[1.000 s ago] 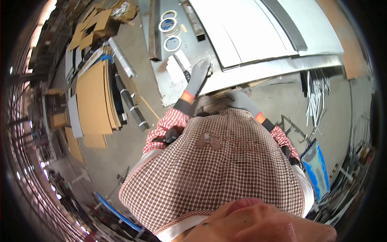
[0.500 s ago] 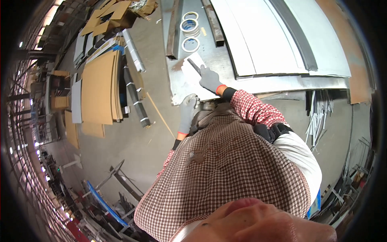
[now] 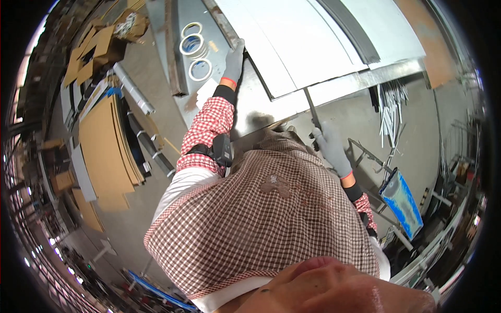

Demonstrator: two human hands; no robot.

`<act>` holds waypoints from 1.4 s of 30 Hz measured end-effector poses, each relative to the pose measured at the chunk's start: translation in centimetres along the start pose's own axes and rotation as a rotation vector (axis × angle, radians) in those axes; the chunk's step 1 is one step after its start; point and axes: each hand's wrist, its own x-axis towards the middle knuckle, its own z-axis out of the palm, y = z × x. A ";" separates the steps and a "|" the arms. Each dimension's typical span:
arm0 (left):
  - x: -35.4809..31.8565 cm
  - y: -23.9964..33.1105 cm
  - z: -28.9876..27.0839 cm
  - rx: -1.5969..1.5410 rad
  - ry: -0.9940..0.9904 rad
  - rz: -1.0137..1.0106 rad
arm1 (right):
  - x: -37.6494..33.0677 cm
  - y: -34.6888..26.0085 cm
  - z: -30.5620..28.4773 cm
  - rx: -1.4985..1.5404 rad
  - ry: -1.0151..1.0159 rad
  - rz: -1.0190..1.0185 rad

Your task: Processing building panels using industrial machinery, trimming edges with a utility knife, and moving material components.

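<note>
My left hand [image 3: 234,61], in a grey glove, reaches across to the left edge of the stacked white sheets [image 3: 282,49]. Its fingers are stretched out along that edge, beside the end of a rusty steel bar [image 3: 221,23]. In my gloved right hand [image 3: 332,147] is a long dark file [image 3: 311,107], held in closed fingers. The file's tip points up at the near edge of the sheets; whether it touches cannot be made out. A small white piece [image 3: 207,89] lies on the metal table [image 3: 251,121], partly hidden by my left sleeve.
Rolls of tape [image 3: 200,69] and a second steel bar [image 3: 175,62] lie on the table's left part. A dark strip [image 3: 350,28] rests on the sheets. Cardboard sheets [image 3: 104,151] stand at left; thin white strips [image 3: 389,107] hang at right. A blue-edged panel [image 3: 402,203] stands lower right.
My body has shifted right along the table. The right hand has carried the file from the small white piece to the sheets' near edge. My left hand has moved forward to their left edge.
</note>
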 end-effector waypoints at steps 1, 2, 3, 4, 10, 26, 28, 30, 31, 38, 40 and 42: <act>0.9 -0.1 1.0 0.087 0.011 -0.077 | -0.5 -0.4 0.2 -0.158 0.038 -0.144; 1.0 -0.5 0.7 0.165 -0.042 -0.062 | -0.7 -1.1 0.7 -0.321 0.065 -0.288; 1.6 -1.3 -0.4 0.158 -0.072 -0.088 | 0.1 -2.3 1.6 -0.286 0.108 -0.112; 2.3 -1.9 -1.1 0.143 -0.095 -0.112 | 0.8 -3.5 2.4 -0.283 0.116 -0.097; -1.9 2.2 5.5 0.958 0.056 0.577 | 5.2 -2.0 5.2 -0.561 0.116 -0.056; -1.1 0.6 6.4 1.172 0.033 0.677 | 11.0 3.8 9.8 -0.790 0.180 -0.094; -1.3 0.1 5.9 1.166 0.041 0.685 | 8.4 3.7 10.0 -0.626 0.151 -0.068; -0.7 -0.2 5.6 1.156 0.053 0.700 | 4.4 3.4 9.2 -0.543 -0.029 0.241; -0.4 -0.6 5.5 1.164 0.103 0.724 | 1.1 1.4 8.0 -0.508 -0.091 0.270; -1.4 1.4 4.5 1.089 0.071 0.709 | -8.0 8.8 0.9 -0.756 0.239 0.205; -4.1 0.5 3.7 0.692 0.081 0.686 | -2.8 2.5 0.4 -0.527 0.476 -0.071; -9.4 0.2 4.0 0.427 0.079 0.457 | 2.6 -0.5 -0.6 -0.475 0.502 -0.121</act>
